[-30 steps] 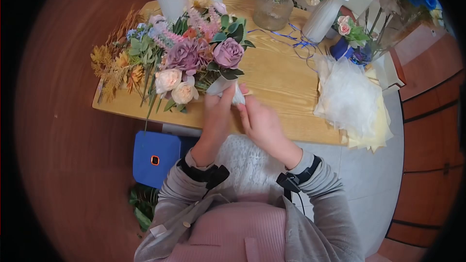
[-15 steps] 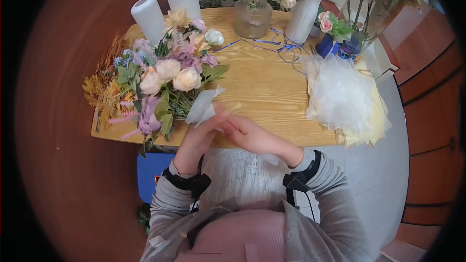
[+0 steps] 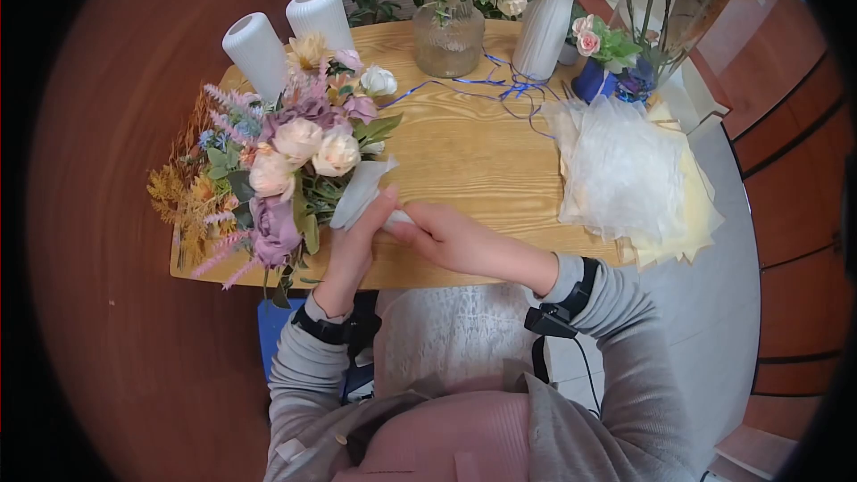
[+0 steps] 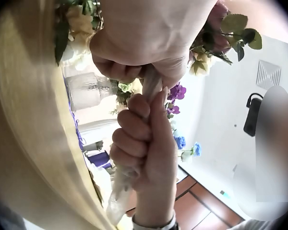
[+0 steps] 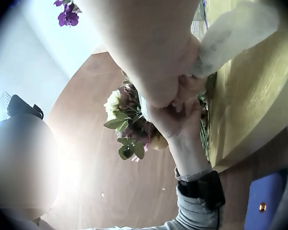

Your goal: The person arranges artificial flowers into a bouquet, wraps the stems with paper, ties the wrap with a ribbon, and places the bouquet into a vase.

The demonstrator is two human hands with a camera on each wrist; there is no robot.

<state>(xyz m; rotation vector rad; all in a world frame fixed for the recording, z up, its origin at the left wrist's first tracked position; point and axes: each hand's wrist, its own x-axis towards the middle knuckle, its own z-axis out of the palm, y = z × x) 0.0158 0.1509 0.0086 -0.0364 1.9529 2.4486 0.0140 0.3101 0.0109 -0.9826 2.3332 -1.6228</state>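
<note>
A bouquet of peach, purple and white flowers [image 3: 297,140] leans to the left over the table. White wrapping paper [image 3: 360,195] surrounds its stems, and the left hand [image 3: 353,245] grips them there. Beside it the right hand [image 3: 451,236] pinches the narrow twisted end of the paper. In the left wrist view the right hand [image 4: 149,139] has its fingers curled round the white paper [image 4: 152,85], just below the left hand [image 4: 144,38]. The stem ends are hidden by paper and hands.
White vases [image 3: 254,54] stand at the back left, a glass vase [image 3: 449,40] and another white vase [image 3: 546,27] behind. Blue ribbon [image 3: 518,87] lies in front of them. White sheets [image 3: 616,170] lie at the right, loose dried stems [image 3: 183,196] at the left edge.
The bouquet has tilted and turned to the left, with both hands moving left and slightly down. More white paper shows around the stems, and the head view has shifted.
</note>
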